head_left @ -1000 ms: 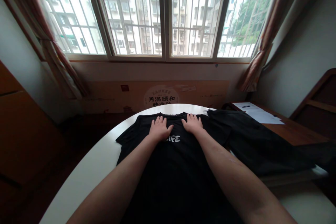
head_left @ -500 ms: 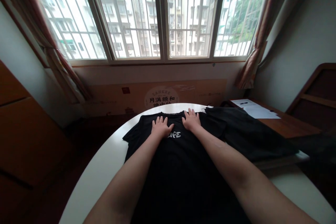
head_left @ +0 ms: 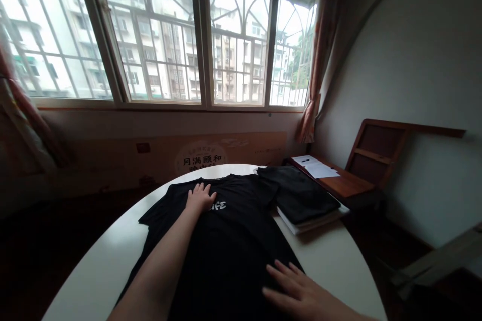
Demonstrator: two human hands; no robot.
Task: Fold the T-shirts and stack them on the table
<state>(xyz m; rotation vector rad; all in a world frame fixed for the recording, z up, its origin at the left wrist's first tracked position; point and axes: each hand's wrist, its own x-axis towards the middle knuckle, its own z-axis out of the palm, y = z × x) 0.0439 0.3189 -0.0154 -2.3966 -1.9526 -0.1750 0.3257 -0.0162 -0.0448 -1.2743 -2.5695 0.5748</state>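
Observation:
A black T-shirt [head_left: 233, 251] with white lettering on its chest lies spread over a round white table [head_left: 94, 256]. Flat on the upper chest of the shirt, just left of the lettering, rests my left hand [head_left: 200, 197], its fingers apart. My right hand [head_left: 291, 288] is over the lower right side of the shirt, near its edge, fingers spread and holding nothing; whether it touches the cloth I cannot tell.
Right of the shirt, a folded black cloth [head_left: 297, 193] lies on a white stack [head_left: 301, 225]. Beyond stand a wooden surface with papers [head_left: 318, 166] and a chair [head_left: 380, 153]. A printed cardboard panel [head_left: 248, 145] leans below the window.
My right hand has left the upper chest and moved down towards the shirt's lower right. My left hand stays on the chest. The view has turned to the right.

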